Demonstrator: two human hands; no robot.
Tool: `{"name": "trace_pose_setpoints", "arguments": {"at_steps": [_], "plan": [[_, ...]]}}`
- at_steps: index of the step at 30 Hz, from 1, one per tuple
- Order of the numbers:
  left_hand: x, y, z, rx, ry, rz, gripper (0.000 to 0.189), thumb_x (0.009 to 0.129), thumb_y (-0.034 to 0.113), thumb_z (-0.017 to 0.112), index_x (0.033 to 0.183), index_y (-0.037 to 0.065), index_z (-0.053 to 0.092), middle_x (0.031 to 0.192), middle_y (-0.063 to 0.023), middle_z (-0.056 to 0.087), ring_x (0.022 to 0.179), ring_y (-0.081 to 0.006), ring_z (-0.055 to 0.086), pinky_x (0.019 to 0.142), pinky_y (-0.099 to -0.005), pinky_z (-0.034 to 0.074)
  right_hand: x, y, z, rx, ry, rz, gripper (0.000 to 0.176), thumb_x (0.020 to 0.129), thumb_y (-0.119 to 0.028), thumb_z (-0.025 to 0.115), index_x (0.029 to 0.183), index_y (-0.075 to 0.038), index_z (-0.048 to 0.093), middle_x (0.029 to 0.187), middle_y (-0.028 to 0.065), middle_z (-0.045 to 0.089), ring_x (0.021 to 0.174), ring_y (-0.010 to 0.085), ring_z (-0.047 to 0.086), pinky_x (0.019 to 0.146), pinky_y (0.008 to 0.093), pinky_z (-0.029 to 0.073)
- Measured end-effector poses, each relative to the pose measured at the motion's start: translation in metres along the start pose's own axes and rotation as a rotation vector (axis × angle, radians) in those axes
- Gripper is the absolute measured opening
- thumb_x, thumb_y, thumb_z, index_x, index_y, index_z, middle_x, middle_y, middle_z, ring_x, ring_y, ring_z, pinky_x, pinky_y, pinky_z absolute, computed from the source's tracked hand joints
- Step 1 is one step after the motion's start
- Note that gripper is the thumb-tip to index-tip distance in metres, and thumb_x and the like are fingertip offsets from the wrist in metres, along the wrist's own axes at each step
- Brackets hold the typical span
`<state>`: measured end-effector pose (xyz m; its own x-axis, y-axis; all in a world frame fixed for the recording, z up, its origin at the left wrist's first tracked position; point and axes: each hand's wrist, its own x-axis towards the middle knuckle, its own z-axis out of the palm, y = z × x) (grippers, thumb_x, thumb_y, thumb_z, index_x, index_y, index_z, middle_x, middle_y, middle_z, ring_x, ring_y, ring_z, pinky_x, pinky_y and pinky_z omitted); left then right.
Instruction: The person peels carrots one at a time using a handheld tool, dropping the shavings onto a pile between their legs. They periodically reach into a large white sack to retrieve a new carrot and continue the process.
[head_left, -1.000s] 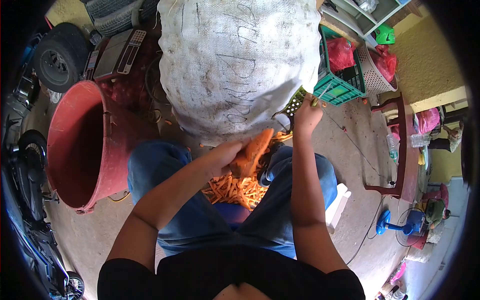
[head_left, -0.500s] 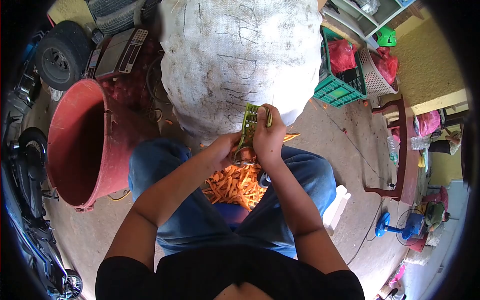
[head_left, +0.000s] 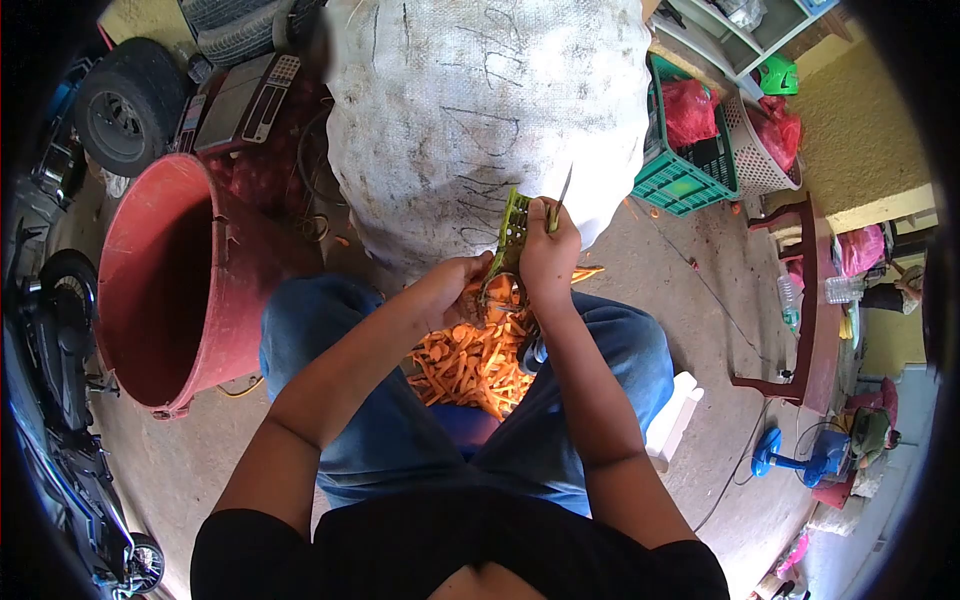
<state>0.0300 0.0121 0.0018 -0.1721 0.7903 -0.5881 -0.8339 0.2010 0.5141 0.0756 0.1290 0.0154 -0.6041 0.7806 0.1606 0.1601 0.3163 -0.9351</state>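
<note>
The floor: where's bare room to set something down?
Bare floor lies between the motorcycle, red tub and left sleeve, and, crossed by a thin cord, between the right knee and red bench. Between the knees, orange strips, left hand and right hand crowd it.

Right hand holds green peeler; left hand, orange piece.

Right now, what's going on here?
A seated person is working an orange piece of food with a green peeler. The left hand holds the piece; the right hand grips the peeler, a thin blade jutting from that same grip. Orange strips are heaped between the knees, below a bulging white sack.
</note>
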Motion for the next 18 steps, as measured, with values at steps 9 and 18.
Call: {"name": "trace_pose_setpoints", "arguments": {"at_steps": [9, 18], "plan": [[0.005, -0.008, -0.007, -0.05, -0.044, 0.075, 0.033, 0.088, 0.025, 0.026, 0.103, 0.003, 0.045, 0.091, -0.0083, 0.056, 0.076, -0.0162, 0.057, 0.068, -0.029, 0.048, 0.002, 0.011, -0.001, 0.051, 0.043, 0.079, 0.023, 0.082, -0.017, 0.046, 0.082, 0.006, 0.053, 0.064, 0.0167, 0.055, 0.057, 0.0223, 0.053, 0.056, 0.0309, 0.041], [0.009, -0.009, -0.005, 0.042, 0.123, 0.433, 0.033, 0.088, 0.023, 0.025, 0.107, 0.003, 0.042, 0.091, -0.0088, 0.055, 0.078, -0.0156, 0.057, 0.068, -0.0293, 0.048, -0.004, -0.002, 0.0, 0.263, 0.092, 0.136, 0.023, 0.085, -0.017, 0.043, 0.082, 0.004, 0.051, 0.059, 0.0025, 0.048, 0.055, 0.0071, 0.041, 0.051, 0.0233, 0.036]]}}
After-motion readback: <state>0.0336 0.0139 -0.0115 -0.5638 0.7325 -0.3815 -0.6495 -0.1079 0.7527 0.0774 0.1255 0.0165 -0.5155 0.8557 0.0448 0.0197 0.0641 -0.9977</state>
